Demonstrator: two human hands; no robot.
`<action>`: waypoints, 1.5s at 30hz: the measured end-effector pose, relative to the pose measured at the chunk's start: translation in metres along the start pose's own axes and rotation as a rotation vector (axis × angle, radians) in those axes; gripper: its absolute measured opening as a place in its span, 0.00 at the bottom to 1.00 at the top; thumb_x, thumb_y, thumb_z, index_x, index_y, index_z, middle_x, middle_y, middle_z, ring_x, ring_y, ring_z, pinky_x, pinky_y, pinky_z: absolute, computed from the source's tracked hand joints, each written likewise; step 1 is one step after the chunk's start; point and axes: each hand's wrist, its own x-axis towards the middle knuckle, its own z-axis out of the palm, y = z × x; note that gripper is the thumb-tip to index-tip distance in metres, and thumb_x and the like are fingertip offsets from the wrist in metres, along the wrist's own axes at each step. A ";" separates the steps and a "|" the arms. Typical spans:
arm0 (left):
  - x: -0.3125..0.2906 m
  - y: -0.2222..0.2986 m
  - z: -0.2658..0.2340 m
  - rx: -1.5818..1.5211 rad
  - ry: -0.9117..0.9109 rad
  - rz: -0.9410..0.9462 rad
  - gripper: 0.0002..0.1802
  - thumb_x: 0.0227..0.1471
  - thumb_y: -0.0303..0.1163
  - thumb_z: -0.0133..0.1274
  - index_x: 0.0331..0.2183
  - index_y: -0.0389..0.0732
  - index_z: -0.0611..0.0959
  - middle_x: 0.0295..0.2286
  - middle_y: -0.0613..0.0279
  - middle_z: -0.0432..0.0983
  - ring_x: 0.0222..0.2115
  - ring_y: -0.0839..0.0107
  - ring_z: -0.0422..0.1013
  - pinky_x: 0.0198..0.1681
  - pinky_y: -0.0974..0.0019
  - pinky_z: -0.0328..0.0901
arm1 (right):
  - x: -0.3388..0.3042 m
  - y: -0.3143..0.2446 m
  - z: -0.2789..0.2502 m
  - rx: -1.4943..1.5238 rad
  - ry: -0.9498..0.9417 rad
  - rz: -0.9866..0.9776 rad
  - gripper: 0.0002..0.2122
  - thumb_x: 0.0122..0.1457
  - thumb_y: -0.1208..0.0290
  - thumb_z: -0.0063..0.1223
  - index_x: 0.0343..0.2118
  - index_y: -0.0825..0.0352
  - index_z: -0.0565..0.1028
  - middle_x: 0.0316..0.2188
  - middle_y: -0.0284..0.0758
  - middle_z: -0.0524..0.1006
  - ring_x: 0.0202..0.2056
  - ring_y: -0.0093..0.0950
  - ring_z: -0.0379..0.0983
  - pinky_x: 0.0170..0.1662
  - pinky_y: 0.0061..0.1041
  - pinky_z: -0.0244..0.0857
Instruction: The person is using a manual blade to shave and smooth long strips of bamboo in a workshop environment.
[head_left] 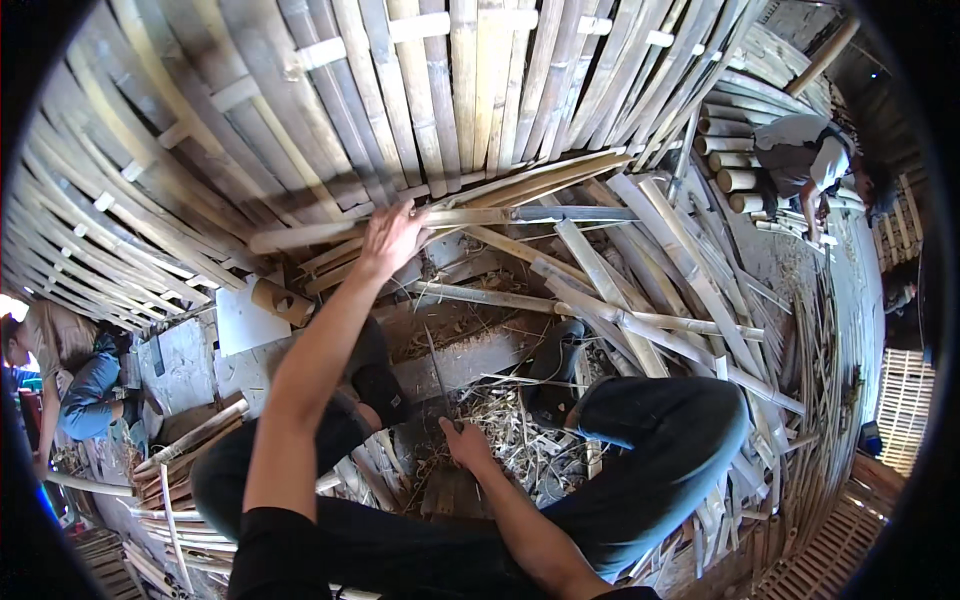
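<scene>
My left hand (392, 238) reaches far forward and grips a long split bamboo strip (470, 218) that lies crosswise in front of the woven bamboo wall (300, 110). My right hand (465, 442) is low between my knees, closed on the handle of a long dark knife (438, 375) whose blade points away from me over a wooden block (465, 362). Bamboo shavings (510, 425) lie around that hand. My legs in dark trousers frame the spot.
A heap of split bamboo slats (650, 300) spreads to the right. Cut bamboo tubes (730, 150) are stacked at the upper right, where a person (810, 160) bends over. Another person (80, 385) sits at the left edge. A short bamboo section (280, 300) lies nearby.
</scene>
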 end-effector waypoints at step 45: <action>-0.146 0.014 -0.372 -1.069 1.123 -0.127 0.28 0.53 0.32 0.60 0.49 0.26 0.69 0.33 0.48 0.79 0.27 0.68 0.78 0.30 0.74 0.71 | -0.027 -0.008 0.000 -0.120 0.098 -0.160 0.32 0.55 0.45 0.48 0.32 0.81 0.77 0.33 0.60 0.77 0.41 0.54 0.75 0.47 0.43 0.67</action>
